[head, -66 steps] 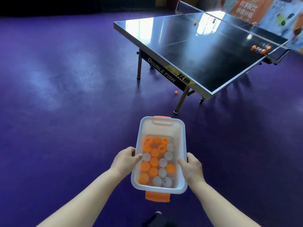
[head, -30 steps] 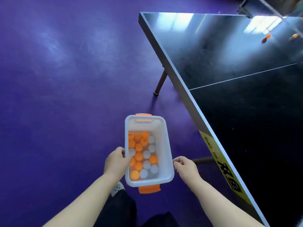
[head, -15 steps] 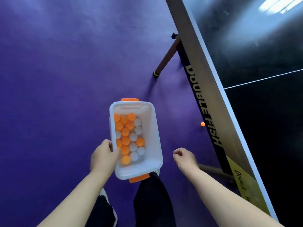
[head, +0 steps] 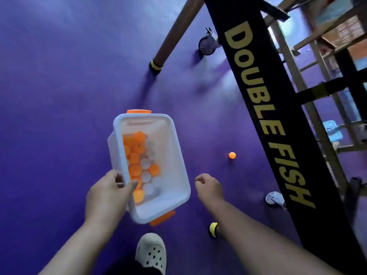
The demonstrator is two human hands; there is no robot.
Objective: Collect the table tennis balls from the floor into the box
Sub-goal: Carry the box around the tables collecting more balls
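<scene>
My left hand [head: 108, 192] grips the left rim of a white plastic box [head: 174, 155] with orange latches, thumb inside, carrying it low over the purple floor. Several orange and white balls [head: 139, 165] lie along its left side. My right hand [head: 208, 187] hovers just right of the box, fingers curled and holding nothing. One orange ball [head: 232, 155] lies on the floor, ahead of and to the right of that hand, beside the table's end panel.
The table tennis table's black end panel [head: 264, 116], lettered DOUBLE FISH, runs diagonally on the right. A brown leg [head: 174, 32] with a yellow foot, two castor wheels [head: 206, 45] and a metal underframe stand around it. My pale clog [head: 151, 253] is at the bottom.
I have stooped lower beside the table end, and its underframe has come into sight. My right hand stays off the box, which now tilts in my left hand alone. The floor ball looks nearer.
</scene>
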